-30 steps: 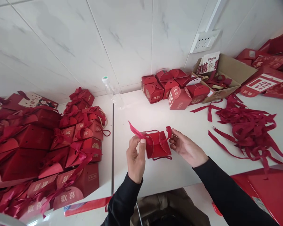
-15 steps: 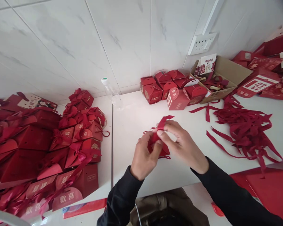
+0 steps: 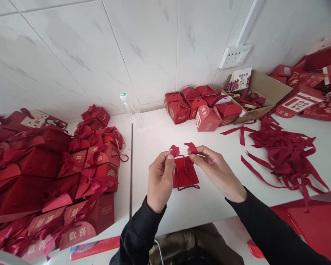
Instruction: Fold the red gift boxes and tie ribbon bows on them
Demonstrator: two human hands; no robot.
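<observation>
A small red gift box (image 3: 185, 174) with cord handles stands on the white table in front of me. Pinched between the thumb and fingers of my left hand (image 3: 161, 176) is one end of a red ribbon, just over the box's left side. My right hand (image 3: 216, 169) grips the ribbon's (image 3: 192, 148) other end above the box's right side. The two held ends are apart, with a gap between them. Part of the box is covered by my fingers, and the ribbon's run across the box top is hard to make out.
Many ribbon-tied red boxes (image 3: 99, 156) are piled at the left. Untied red boxes (image 3: 206, 117) and a clear plastic bottle (image 3: 134, 114) stand by the wall. A cardboard box (image 3: 267, 90) and a heap of loose ribbons (image 3: 287, 151) lie at the right.
My hands were close together over the box with the ribbon bunched between them. They have since drawn apart sideways, each with a ribbon end, and more of the box shows.
</observation>
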